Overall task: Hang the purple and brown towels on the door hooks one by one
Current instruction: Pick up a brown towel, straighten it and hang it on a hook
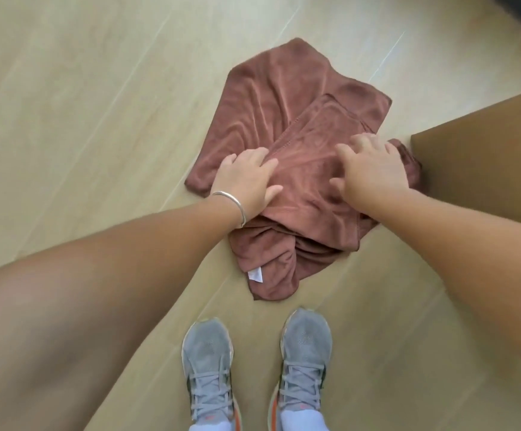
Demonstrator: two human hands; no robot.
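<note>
Brown towel lies crumpled on the floor. Left hand and right hand rest on it, fingers spread, gripping nothing.

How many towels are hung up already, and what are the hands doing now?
No hung towel shows here: no door or hooks are in view. The brown towel lies crumpled on the floor, with the left hand and right hand spread on it, not yet gripping. Lifting and hanging it remain. The purple towel is out of sight.
</note>
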